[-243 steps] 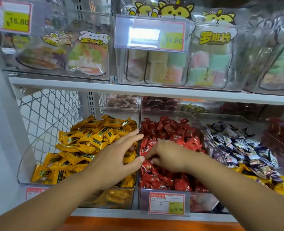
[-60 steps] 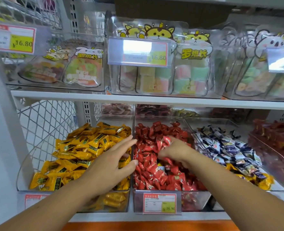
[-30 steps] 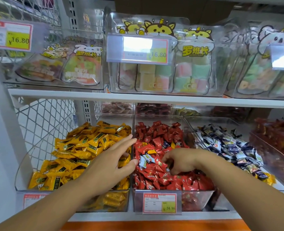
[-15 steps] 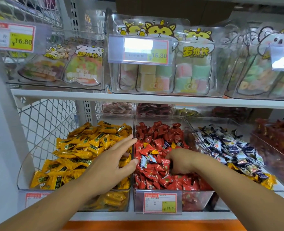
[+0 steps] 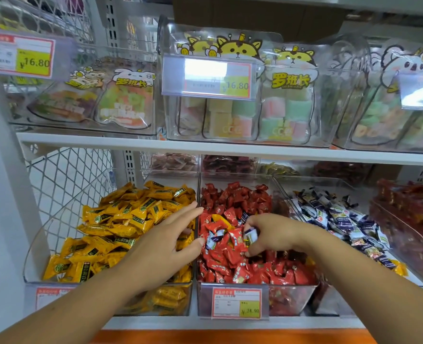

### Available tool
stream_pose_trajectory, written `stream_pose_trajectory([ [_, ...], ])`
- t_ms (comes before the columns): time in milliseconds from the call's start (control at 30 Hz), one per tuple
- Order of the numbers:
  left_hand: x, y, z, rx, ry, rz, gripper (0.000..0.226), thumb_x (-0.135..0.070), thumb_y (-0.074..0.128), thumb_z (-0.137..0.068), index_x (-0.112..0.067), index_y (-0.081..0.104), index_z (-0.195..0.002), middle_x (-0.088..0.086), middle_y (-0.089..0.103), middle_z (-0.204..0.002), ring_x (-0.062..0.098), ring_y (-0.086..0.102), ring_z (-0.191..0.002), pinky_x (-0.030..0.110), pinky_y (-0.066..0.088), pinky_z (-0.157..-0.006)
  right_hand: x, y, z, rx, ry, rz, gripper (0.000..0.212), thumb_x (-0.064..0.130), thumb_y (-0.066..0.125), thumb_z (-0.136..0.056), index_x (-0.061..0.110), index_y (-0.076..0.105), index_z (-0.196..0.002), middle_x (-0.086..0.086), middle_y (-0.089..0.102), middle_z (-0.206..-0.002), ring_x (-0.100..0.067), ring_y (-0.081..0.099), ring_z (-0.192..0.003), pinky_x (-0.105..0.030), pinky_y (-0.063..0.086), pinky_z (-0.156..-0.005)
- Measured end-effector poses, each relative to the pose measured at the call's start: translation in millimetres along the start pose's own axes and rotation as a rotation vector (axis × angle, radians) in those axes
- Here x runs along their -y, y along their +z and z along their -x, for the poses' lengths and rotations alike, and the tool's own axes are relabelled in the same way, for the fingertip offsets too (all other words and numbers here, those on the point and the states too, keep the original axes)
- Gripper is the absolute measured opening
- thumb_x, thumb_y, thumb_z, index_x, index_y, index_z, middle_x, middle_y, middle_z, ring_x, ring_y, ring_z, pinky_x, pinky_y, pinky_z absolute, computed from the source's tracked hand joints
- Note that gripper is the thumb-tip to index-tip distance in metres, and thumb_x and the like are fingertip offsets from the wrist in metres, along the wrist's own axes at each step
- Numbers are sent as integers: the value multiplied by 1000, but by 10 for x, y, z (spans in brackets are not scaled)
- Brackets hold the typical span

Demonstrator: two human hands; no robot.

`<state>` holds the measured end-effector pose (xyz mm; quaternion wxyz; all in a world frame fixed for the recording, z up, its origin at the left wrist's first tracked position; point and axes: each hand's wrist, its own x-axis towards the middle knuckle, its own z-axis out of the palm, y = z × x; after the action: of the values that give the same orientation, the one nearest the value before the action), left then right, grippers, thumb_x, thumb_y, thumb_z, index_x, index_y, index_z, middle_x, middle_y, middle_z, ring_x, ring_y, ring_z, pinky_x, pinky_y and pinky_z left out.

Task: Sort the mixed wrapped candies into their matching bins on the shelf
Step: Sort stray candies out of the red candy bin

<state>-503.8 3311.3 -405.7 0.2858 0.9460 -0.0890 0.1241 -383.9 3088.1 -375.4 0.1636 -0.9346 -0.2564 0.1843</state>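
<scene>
Three clear bins were seen side by side on the lower shelf (image 5: 230, 324). The left bin (image 5: 35, 254) was filled with yellow candies (image 5: 121, 219), the middle bin (image 5: 292, 296) with red candies (image 5: 237, 202), and the right bin (image 5: 312, 182) with blue-and-white candies (image 5: 334, 214), a few yellow wrappers being visible at its lower right edge.

The left hand (image 5: 160, 247) was held flat and released, fingers spread, palm down on the yellow pile at its right side, against the wall shared with the middle bin; nothing was grasped by it. The right hand (image 5: 270, 234) was placed over the middle of the red pile, with its fingers curled around a stray blue-and-white candy (image 5: 251, 235), which was pinched between thumb and fingertips just above the red wrappers. Another blue-and-white wrapper (image 5: 214, 240) was seen lying among the red candies, just left of the right hand, and an orange-yellow wrapper (image 5: 217, 218) was lodged near it.

A price tag (image 5: 236, 302) marked 24.90 was fixed to the front of the middle bin. On the upper shelf (image 5: 131, 145), clear boxes of pastel sweets in bags were stood behind tags marked 16.80.
</scene>
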Motion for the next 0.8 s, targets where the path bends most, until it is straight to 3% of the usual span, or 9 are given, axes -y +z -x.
stream_pose_trajectory([
  [133, -7, 0, -2, 15, -5, -18, 59, -60, 42, -91, -56, 18, -144, -48, 2, -145, -39, 19, -107, 9, 28, -88, -14, -102, 32, -57, -40, -132, 35, 22, 76, -79, 27, 63, -111, 12, 54, -117, -8, 52, -106, -23, 37, -85],
  [233, -5, -1, -1, 23, 1, -25, 59, -60, 42, -91, -55, 18, -145, -47, 1, -146, -42, 14, -106, 9, 25, -90, 9, -175, 25, -90, -42, -178, 30, 24, 76, -81, 30, 67, -108, 14, 57, -123, -9, 51, -114, -25, 35, -89],
  [367, -4, -2, 12, 29, -6, -30, 59, -61, 41, -91, -56, 16, -145, -47, 0, -146, -43, 11, -105, 14, 24, -96, 50, -263, 12, -115, -48, -310, 23, 31, 81, -75, 23, 69, -94, 8, 64, -94, -11, 58, -80, -23, 43, -69],
  [433, -7, -3, 14, 29, -7, -28, 60, -61, 41, -91, -56, 16, -145, -47, 0, -146, -43, 12, -106, 14, 24, -96, 64, -292, -3, -155, -21, -268, 29, 38, 79, -75, 20, 68, -94, 5, 62, -87, -11, 55, -78, -24, 40, -67],
  [500, -7, -5, 9, 28, -5, -30, 60, -61, 41, -91, -56, 16, -146, -47, 0, -146, -43, 12, -106, 13, 24, -95, 99, -286, -45, -264, 9, -197, 31, 40, 73, -82, 19, 63, -101, 5, 65, -90, -9, 57, -80, -21, 41, -66],
  [600, -7, -3, 6, 27, -10, -31, 60, -60, 41, -91, -56, 16, -146, -46, 0, -146, -43, 12, -104, 14, 24, -97, 208, -181, -174, -341, -7, -276, 30, 30, 61, -93, 18, 54, -120, -1, 72, -89, -10, 65, -74, -23, 50, -68],
  [700, -3, 1, 15, 23, -10, -29, 60, -60, 41, -91, -56, 16, -145, -47, 0, -146, -43, 13, -105, 14, 25, -97, 327, 62, -371, -287, -13, -83, 38, 25, 55, -94, 16, 50, -130, -3, 65, -108, -15, 62, -88, -25, 49, -70],
  [800, -1, 0, 18, 17, -6, -20, 59, -60, 42, -91, -57, 17, -144, -49, 1, -145, -41, 15, -108, 11, 26, -94, 382, 302, -552, -267, 4, 33, 49, 24, 57, -93, 12, 45, -138, -12, 45, -137, -26, 52, -118, -29, 43, -97],
])
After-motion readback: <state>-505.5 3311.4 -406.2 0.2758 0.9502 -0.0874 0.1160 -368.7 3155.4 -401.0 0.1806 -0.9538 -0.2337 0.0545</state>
